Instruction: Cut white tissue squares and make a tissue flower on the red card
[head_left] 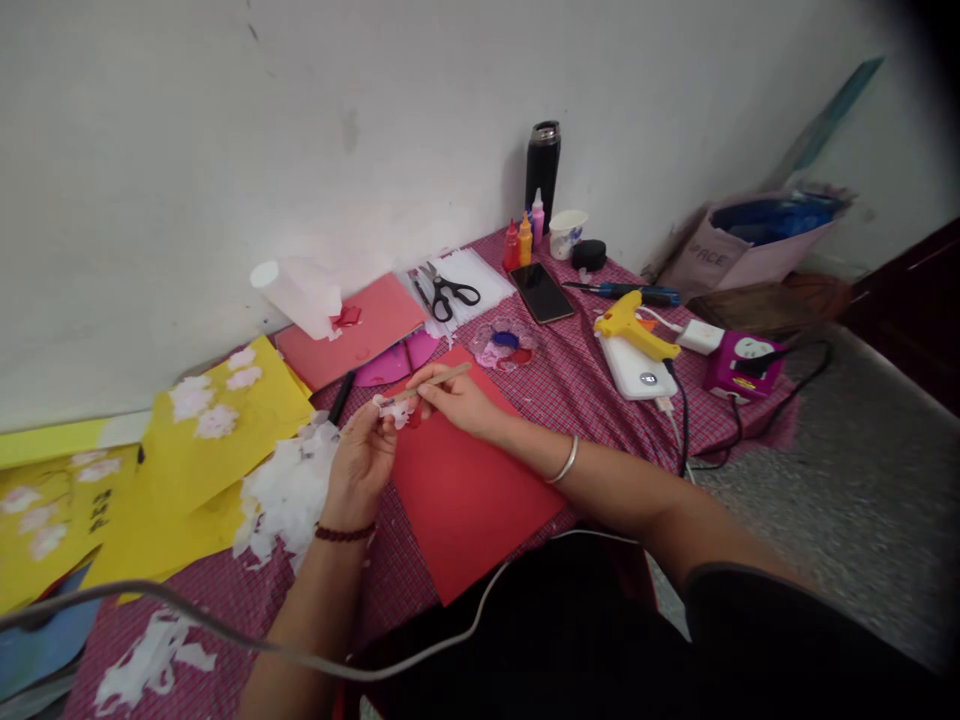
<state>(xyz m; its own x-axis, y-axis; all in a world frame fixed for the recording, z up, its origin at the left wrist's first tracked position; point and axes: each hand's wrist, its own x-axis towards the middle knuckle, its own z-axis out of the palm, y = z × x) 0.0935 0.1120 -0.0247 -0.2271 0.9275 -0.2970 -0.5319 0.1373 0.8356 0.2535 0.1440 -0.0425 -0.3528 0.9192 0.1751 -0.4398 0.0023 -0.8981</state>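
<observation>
My left hand (364, 460) pinches a small pale pink paper flower (401, 410) above the top of a red sheet of paper (472, 480). My right hand (457, 400) grips a paintbrush (448, 375) with a light wooden handle, its tip end at the flower. The tip itself is too small to make out. Just beyond the hands lies a clear paint palette (491, 352) with blue, red and pink paint. Left of my left wrist is a heap of torn white paper (296, 485).
Yellow sheets (202, 470) with pink flowers lie left. Scissors (444, 292), a phone (541, 293), paint bottles (525, 242) and a black flask (543, 165) are at the back. A yellow glue gun (637, 325) rests right, among cables. A white cord (390, 672) crosses the foreground.
</observation>
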